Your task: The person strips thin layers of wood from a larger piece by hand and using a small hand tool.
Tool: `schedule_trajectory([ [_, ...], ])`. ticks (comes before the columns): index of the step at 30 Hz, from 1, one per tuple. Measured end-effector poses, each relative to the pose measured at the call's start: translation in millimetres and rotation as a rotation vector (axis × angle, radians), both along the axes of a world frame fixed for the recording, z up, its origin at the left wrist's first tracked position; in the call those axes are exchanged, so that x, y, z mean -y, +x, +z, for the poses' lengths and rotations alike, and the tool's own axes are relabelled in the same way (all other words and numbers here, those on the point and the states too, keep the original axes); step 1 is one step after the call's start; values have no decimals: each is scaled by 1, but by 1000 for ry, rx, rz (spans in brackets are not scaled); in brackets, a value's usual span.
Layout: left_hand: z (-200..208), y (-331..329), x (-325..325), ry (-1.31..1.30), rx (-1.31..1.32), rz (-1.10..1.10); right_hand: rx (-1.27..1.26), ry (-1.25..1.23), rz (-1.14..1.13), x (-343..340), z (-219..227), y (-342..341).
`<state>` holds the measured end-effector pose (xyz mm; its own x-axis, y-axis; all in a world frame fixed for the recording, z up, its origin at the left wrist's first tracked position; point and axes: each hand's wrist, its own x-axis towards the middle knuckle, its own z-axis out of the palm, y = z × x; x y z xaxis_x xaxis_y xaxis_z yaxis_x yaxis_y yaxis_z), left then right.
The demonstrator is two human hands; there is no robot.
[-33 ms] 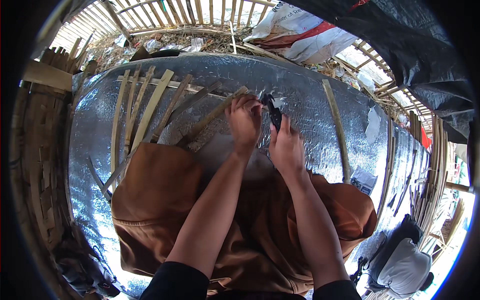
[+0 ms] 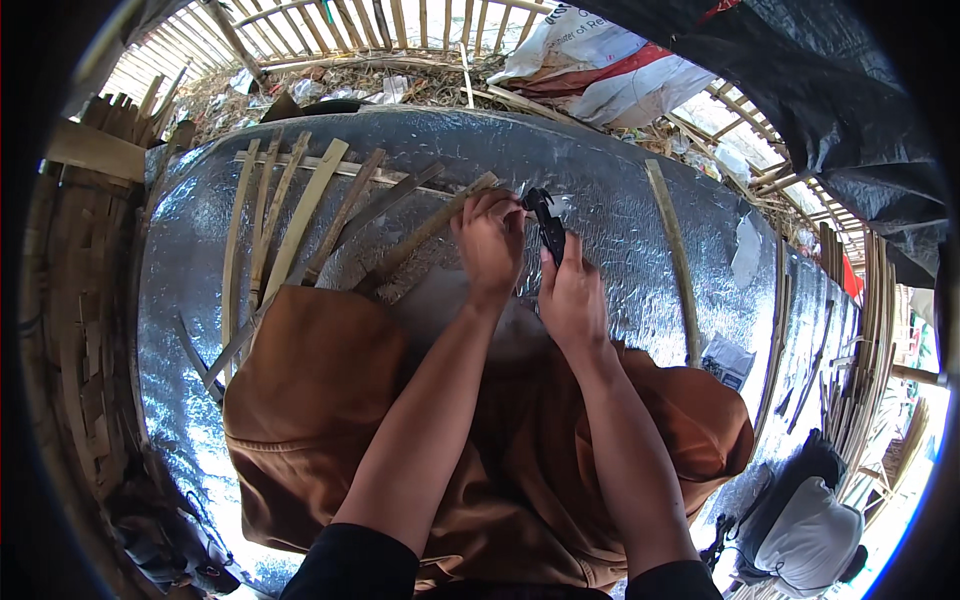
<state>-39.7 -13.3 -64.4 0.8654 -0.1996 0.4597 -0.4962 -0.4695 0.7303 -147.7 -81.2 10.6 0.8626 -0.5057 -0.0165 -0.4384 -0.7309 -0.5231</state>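
My right hand (image 2: 576,305) is closed around the handle of a slim black hand tool (image 2: 549,228), which has a short crosspiece at its far end. I cannot make out its exact kind. Just left of that head, my left hand (image 2: 487,245) has its fingers drawn together. Whatever they pinch is too small or hidden to name. A bamboo strip (image 2: 420,236) slants up beneath the left fingers, its far tip beside them; whether they touch it I cannot tell. Brown cloth (image 2: 320,370) covers my lap, with a pale grey patch (image 2: 437,300) below the left wrist.
Silvery foil sheeting (image 2: 600,165) spreads around me. Several bamboo strips (image 2: 305,215) lie fanned at the left, one longer strip (image 2: 672,250) at the right. Near my right knee is a small printed packet (image 2: 727,360). A white and black bundle (image 2: 808,530) sits lower right.
The black tool's head has turned slightly, with its crosspiece showing more clearly. Both hands stay almost where they were.
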Motion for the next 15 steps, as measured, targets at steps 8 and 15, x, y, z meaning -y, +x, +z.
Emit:
schedule_trajectory([
  [8,4,-1,1,-10,-54,14,107,-81,28,-5,4,-2],
  [15,3,-2,1,-18,-95,25,236,-25,-37,-9,4,-1],
])
